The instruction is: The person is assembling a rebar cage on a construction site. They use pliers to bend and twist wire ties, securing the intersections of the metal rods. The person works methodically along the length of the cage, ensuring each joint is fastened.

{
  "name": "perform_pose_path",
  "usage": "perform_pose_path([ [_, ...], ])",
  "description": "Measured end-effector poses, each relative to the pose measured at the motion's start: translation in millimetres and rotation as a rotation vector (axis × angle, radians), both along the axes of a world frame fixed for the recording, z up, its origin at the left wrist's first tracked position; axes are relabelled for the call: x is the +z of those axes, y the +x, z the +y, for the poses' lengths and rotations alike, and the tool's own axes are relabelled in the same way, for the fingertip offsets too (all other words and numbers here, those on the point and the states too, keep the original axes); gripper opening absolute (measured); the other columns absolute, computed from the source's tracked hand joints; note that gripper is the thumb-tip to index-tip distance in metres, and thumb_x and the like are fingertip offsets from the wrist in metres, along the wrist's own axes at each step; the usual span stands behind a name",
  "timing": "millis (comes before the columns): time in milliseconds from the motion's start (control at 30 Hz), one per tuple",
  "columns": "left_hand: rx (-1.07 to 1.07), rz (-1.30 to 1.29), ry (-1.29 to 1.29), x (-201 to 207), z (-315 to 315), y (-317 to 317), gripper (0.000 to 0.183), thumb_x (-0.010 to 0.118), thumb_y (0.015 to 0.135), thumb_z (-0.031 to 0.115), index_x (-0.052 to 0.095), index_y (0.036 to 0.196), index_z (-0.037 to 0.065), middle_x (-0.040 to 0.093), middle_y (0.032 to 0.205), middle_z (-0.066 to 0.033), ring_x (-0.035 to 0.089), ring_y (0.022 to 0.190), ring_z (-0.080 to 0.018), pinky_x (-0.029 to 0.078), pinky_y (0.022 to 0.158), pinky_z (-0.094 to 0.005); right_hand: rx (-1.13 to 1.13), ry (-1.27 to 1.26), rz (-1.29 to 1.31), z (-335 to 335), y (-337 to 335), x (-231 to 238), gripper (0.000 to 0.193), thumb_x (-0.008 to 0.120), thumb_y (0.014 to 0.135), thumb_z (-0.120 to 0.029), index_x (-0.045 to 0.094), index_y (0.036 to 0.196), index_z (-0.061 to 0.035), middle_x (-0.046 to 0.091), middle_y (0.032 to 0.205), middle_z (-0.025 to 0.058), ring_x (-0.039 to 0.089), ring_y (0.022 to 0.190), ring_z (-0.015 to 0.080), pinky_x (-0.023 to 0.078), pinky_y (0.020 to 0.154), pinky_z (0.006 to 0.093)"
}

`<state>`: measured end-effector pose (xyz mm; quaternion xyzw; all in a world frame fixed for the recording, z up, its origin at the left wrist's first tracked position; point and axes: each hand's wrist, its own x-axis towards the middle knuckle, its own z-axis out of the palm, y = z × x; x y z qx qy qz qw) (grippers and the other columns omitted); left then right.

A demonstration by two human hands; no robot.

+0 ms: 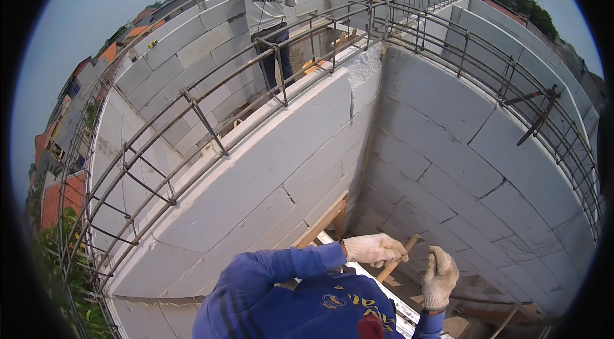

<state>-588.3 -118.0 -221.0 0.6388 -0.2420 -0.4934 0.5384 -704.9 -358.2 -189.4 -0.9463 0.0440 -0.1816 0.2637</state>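
White work gloves and blue sleeves cover both of my hands, which are held close together in front of my body. My left hand (pixel 376 250) reaches to the right with its fingers pressed together; anything between them is too small to make out. A short gap separates it from my right hand (pixel 440 278), raised with fingers curled in against the thumb, its grip contents hidden. Behind my left fingers, lower down, passes a wooden stick (pixel 398 258). A pair of rusty pincers (pixel 540 110) hangs over the rebar cage (pixel 465 57) on the right wall.
Pale block walls (pixel 256 211) meet at a corner ahead, topped by a long rebar cage (pixel 192 99). Beyond it a person (pixel 263 3) in a white shirt stands facing away. A wooden beam (pixel 325 219) and other timber lie below, inside the right wall (pixel 473 166).
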Motion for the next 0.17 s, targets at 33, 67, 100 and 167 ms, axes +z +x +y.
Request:
perform_pose_path([
  [33, -0.005, -0.064, -0.032, 4.3, -0.3, 2.9, 0.037, 0.057, 0.110, 0.023, 0.073, 0.134, 0.000, 0.081, 0.113, -0.0142, 0.075, 0.102, -0.0280, 0.058, 0.089, -0.0416, 0.007, -0.029, 0.043, -0.5, -0.3, 3.4, 0.019, 0.070, 0.099, -0.003, 0.075, 0.117, -0.0041, 0.079, 0.103, 0.0157, 0.076, 0.093, 0.0333, 0.060, 0.086, 0.0415],
  [67, -0.014, -0.129, -0.065, 10.5, -2.4, 4.8, 0.037, 0.057, 0.110, 0.024, 0.073, 0.134, 0.000, 0.081, 0.112, -0.0136, 0.075, 0.100, -0.0282, 0.058, 0.088, -0.0419, -0.053, 0.081, 0.015, -1.1, 0.1, 3.2, 0.019, 0.071, 0.098, -0.004, 0.076, 0.117, -0.0050, 0.079, 0.104, 0.0160, 0.077, 0.094, 0.0313, 0.060, 0.088, 0.0415],
  [100, -0.023, -0.193, -0.097, 14.7, -4.8, 3.8, 0.037, 0.057, 0.110, 0.025, 0.073, 0.133, 0.001, 0.080, 0.111, -0.0131, 0.074, 0.098, -0.0283, 0.057, 0.086, -0.0421, -0.112, 0.192, -0.012, -1.1, 1.0, 1.2, 0.020, 0.073, 0.097, -0.005, 0.076, 0.118, -0.0059, 0.079, 0.105, 0.0162, 0.077, 0.096, 0.0294, 0.060, 0.090, 0.0415],
  [167, 0.013, -0.485, -0.064, 19.5, -8.6, -10.2, 0.039, 0.060, 0.110, 0.031, 0.074, 0.135, 0.005, 0.081, 0.116, -0.0151, 0.076, 0.101, -0.0285, 0.057, 0.087, -0.0390, -0.188, 0.307, -0.024, 2.1, -6.4, -6.4, 0.021, 0.075, 0.097, -0.006, 0.076, 0.118, -0.0068, 0.080, 0.106, 0.0165, 0.078, 0.098, 0.0274, 0.060, 0.092, 0.0415],
])
